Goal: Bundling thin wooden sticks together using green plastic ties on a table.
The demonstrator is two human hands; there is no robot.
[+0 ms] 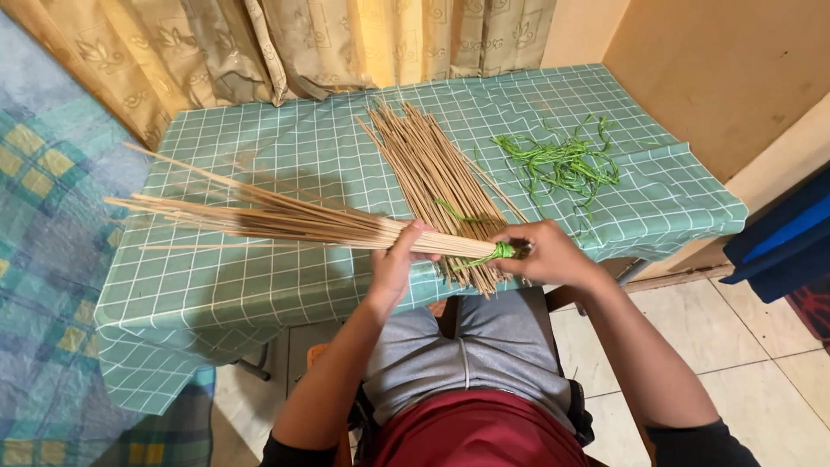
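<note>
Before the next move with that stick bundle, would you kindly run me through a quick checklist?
1. Left hand grips the bundle of sticks: ok.
2. Right hand holds the tied end: ok.
3. Green tie wrapped round that end: ok; whether it is knotted: cannot tell.
4. Spare green strips lie on the table: ok.
5. Loose stick pile lies on the cloth, its near ends over the edge: not ok.

I see bare tablecloth [259, 156] at ten o'clock; a stick pile [432, 169] blocks twelve, green strips [562, 163] clutter two o'clock.
</note>
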